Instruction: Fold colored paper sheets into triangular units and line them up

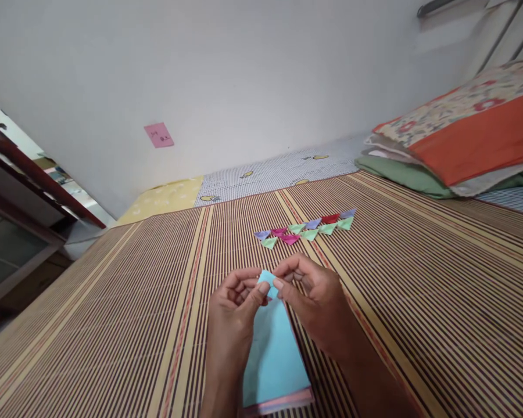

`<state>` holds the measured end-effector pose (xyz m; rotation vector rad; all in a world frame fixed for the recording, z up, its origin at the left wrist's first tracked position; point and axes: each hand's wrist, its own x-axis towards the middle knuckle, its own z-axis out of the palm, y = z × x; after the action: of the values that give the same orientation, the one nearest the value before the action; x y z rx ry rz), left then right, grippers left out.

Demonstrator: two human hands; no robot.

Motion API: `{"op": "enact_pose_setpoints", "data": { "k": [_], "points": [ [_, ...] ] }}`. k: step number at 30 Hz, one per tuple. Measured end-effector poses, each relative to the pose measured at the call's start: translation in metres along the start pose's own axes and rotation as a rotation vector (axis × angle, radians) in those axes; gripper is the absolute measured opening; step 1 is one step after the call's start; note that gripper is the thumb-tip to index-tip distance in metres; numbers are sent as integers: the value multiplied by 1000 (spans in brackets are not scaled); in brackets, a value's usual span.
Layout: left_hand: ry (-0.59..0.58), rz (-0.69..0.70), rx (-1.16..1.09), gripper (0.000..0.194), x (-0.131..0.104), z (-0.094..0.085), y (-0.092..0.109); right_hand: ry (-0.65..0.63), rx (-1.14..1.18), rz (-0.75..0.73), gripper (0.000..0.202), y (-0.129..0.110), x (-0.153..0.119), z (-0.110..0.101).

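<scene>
Between both hands is a small folded piece of light blue paper (268, 277), lifted over a paper stack. My left hand (237, 299) pinches its left side with thumb and fingers. On the right side, my right hand (311, 290) grips the same piece between thumb and forefinger. Beneath them lies a stack of colored paper (276, 354), light blue on top, with pink edges showing at the near end. Beyond the hands, several folded paper triangles (309, 234) in green, magenta, red and lilac lie in two slanting rows.
A striped bamboo mat (126, 325) covers the bed. Folded bedding with an orange cover (483, 133) is piled at the right. A pink note (159, 134) is stuck on the white wall (261, 75). Patterned sheet (279, 168) shows along the wall.
</scene>
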<state>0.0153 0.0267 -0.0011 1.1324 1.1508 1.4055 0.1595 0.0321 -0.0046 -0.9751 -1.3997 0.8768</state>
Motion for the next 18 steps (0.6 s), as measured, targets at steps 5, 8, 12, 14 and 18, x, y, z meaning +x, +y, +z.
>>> {"op": "enact_pose_setpoints", "data": {
  "k": [5,8,12,14,18],
  "points": [
    [-23,6,75,19,-1,-3,0,-15,-47,-10,4,-2,1,0],
    [20,24,102,19,-3,-4,2,-77,-7,77,7,0,2,-1],
    [-56,-8,107,22,-3,-7,4,-197,-22,50,22,1,2,-8],
    [-145,-43,102,24,-1,-10,5,-247,-40,36,22,1,1,-12],
    [-288,-104,81,27,-1,-12,4,-325,-72,72,24,1,0,-20]
  ]
}}
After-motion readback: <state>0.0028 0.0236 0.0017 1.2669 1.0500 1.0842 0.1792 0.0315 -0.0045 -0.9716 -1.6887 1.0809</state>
